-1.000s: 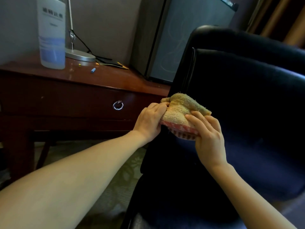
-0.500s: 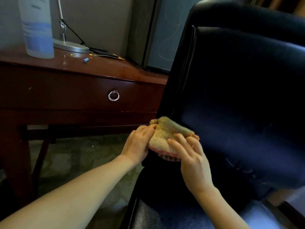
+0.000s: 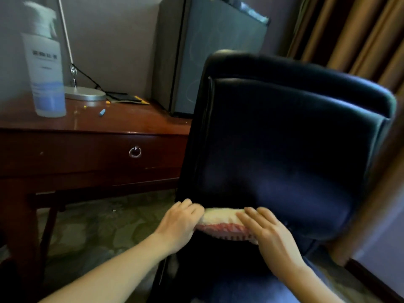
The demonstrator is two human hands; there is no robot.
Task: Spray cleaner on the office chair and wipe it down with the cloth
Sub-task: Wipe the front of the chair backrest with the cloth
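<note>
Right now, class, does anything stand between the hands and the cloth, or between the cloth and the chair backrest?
Nothing visible does. The left hand grips the cloth at its left end, the right hand presses on it, and it lies against the bottom of the backrest. The spray bottle stands apart on the desk.

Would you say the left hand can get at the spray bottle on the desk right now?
Probably yes: nothing stands between the left hand and the spray bottle, though it must first let go of the cloth.
</note>
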